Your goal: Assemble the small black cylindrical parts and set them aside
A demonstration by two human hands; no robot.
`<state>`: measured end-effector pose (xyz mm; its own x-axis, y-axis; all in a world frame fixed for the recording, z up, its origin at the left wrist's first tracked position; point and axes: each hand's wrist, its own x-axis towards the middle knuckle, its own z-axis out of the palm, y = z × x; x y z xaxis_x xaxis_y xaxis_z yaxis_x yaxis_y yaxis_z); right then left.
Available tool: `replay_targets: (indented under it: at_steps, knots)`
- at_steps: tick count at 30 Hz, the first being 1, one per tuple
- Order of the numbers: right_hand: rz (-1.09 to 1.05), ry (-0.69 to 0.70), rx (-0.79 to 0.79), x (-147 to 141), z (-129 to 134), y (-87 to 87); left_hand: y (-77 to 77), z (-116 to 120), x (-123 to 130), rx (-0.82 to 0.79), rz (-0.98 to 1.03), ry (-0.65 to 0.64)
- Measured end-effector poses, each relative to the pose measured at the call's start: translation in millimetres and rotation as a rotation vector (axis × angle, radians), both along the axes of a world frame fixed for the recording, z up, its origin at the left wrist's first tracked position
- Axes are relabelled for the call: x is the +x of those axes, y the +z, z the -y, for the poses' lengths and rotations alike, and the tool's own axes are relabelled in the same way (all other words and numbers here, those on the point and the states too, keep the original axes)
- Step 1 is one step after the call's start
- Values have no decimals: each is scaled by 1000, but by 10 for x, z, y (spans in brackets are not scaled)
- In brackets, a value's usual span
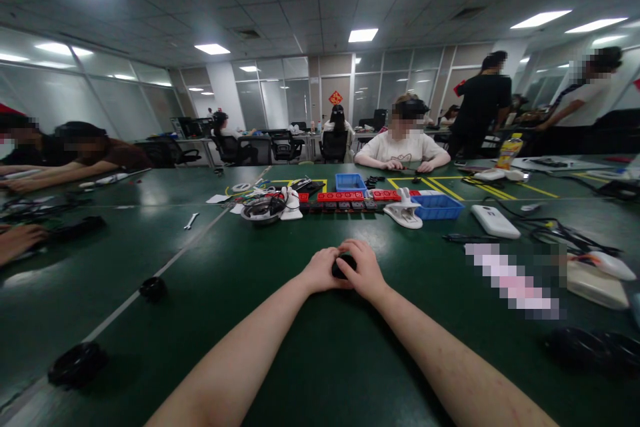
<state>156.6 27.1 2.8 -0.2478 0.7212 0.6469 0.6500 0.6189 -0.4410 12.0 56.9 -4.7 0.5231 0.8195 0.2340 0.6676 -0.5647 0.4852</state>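
My left hand [323, 271] and my right hand [364, 269] meet at the middle of the green table [350, 347]. Between them is a small black rounded object [343, 267], partly hidden by my fingers, so its kind does not show. The fingers of both hands curl around it from either side, close to the tabletop. Beyond my hands lies a row of red and black power strips [345, 197], flanked by two white clamp-like pieces, the right one a white clip stand [406, 212].
Blue bins [436, 208] and a metal bowl of cables [261, 212] sit behind. Black coils [77, 364] and a wrench [191, 221] lie left. A white power bank [495, 221], cables and a drink bottle [509, 151] are right. A person [403, 143] sits opposite.
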Motion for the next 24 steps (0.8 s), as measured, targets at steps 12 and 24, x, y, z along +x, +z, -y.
replay_targets:
  at_steps: [12,24]
  knots:
    - [22,-167,-69,74,-151,-139,-34,68,74,133,-64,128]
    - [37,-89,-86,49,-121,-78,-78,-37,25,71,-62,13]
